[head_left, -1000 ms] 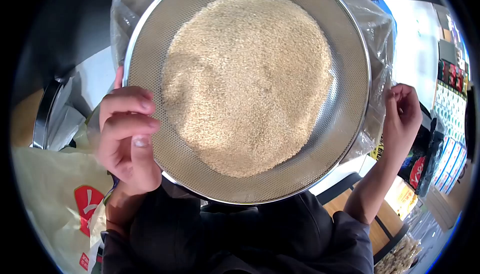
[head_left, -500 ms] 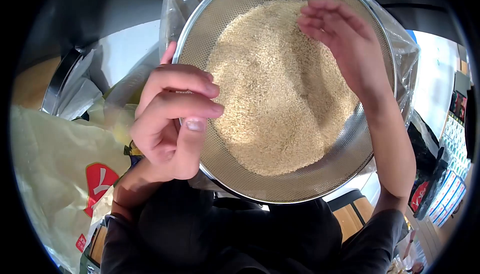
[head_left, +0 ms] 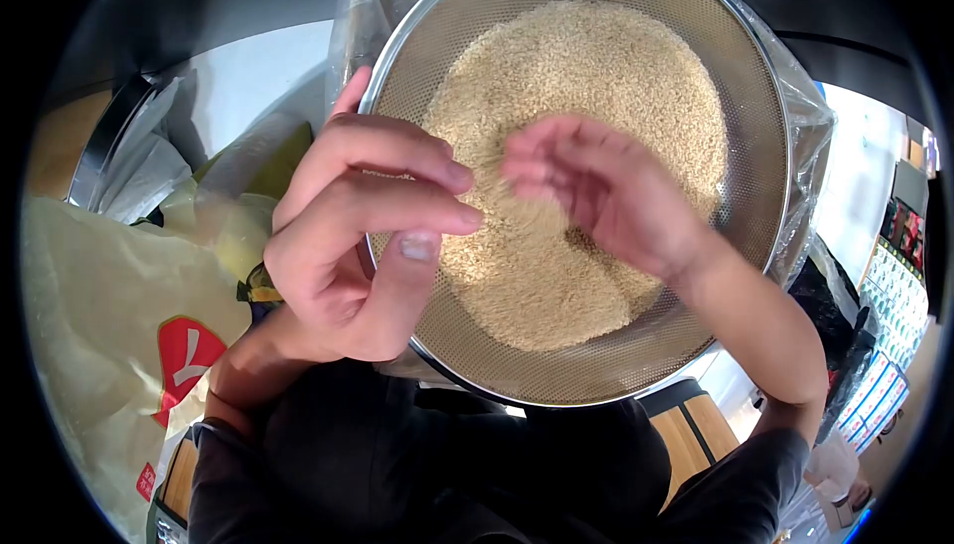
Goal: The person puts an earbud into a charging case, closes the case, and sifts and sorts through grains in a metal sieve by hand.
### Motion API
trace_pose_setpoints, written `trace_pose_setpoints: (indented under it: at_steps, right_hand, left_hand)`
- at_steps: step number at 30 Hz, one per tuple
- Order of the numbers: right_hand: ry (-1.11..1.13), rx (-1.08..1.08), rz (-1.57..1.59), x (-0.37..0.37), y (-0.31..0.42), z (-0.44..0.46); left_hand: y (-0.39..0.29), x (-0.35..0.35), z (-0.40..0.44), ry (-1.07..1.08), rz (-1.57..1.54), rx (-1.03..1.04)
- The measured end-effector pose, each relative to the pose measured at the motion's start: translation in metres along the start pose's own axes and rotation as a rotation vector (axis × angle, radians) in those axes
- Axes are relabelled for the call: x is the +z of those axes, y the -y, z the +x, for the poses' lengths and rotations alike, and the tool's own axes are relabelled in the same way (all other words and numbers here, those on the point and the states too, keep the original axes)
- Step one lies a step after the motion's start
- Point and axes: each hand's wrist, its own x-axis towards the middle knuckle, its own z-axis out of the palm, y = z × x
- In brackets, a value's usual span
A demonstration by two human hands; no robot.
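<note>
A large round metal sieve [head_left: 740, 132] holds a broad heap of pale tan grain [head_left: 606, 67] that looks like rice. Over the middle of the heap is my right hand [head_left: 616, 191], its fingers loosely curved and apart, blurred by motion. Loose grains blur just below its fingertips. My left hand [head_left: 348, 236] is at the sieve's left rim, nearer the camera, with thumb and fingers curled close together. One of its fingers shows beside the rim. What those curled fingers hold, if anything, is hidden.
Clear plastic [head_left: 810, 147] surrounds the sieve. At the left lies a pale yellow bag [head_left: 89, 315] with a red emblem, below a dark-rimmed round container [head_left: 99, 161]. Blue-and-white boxes [head_left: 873, 400] are at the right. My legs [head_left: 467, 455] are beneath the sieve.
My right hand has moved left and nearer, from the heap's far right to its middle, and the grain surface has shifted. My left hand and the sieve appear slightly further right.
</note>
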Motion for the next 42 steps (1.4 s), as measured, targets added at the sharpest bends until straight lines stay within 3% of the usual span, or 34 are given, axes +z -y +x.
trace_pose_setpoints:
  at_steps: [4,7,8,9,10,12,13,16,19,23,29,32,35,37,39,42]
  right_hand:
    - [0.152,0.212,0.102,-0.001,-0.027,-0.025]
    - [0.223,0.175,-0.009,-0.002,-0.023,-0.031]
    - [0.230,0.038,-0.081,-0.011,-0.023,-0.028]
    - [0.231,0.038,-0.079,-0.023,-0.015,-0.023]
    - [0.187,-0.160,-0.293,-0.037,-0.002,-0.015]
    - [0.061,-0.404,-0.387,-0.049,0.023,0.003]
    - [-0.016,-0.448,-0.268,-0.049,0.038,0.010]
    - [-0.173,-0.532,-0.060,-0.055,0.054,0.022]
    - [-0.227,-0.483,-0.013,-0.056,0.053,0.030]
    - [-0.108,-0.514,-0.072,-0.056,0.040,0.028]
    - [-0.119,-0.215,-0.129,-0.031,0.018,0.006]
    - [-0.013,-0.031,-0.048,-0.030,-0.008,-0.007]
    - [-0.058,0.166,0.088,-0.034,-0.036,-0.028]
    - [-0.066,0.280,0.184,-0.031,-0.044,-0.041]
    - [-0.039,0.348,0.263,-0.020,-0.040,-0.047]
    - [0.125,0.280,0.018,-0.010,-0.010,-0.043]
  left_hand:
    - [0.001,-0.001,0.000,0.018,0.007,-0.001]
    - [0.000,-0.002,0.001,0.029,0.013,-0.008]
    - [0.000,-0.002,0.000,0.031,0.013,-0.008]
    - [0.001,-0.001,0.000,0.025,0.017,-0.009]
    - [0.001,-0.001,-0.001,0.021,0.021,-0.009]
    - [0.000,0.000,-0.001,0.016,0.009,-0.010]
    - [0.001,0.000,0.000,0.007,-0.001,-0.009]
    - [0.001,-0.001,0.001,0.021,0.005,0.000]
    - [0.001,0.000,-0.001,0.019,-0.004,-0.017]
    - [0.001,-0.001,-0.002,0.026,0.003,-0.023]
    - [0.002,-0.001,-0.001,0.024,-0.015,-0.004]
    - [0.001,-0.002,-0.001,0.026,0.000,-0.012]
    - [0.001,-0.001,-0.001,0.035,0.010,-0.030]
    - [0.002,0.003,-0.002,-0.071,-0.071,-0.034]
    - [0.002,0.004,-0.002,-0.075,-0.075,-0.033]
    - [0.002,0.003,-0.002,-0.077,-0.072,-0.031]
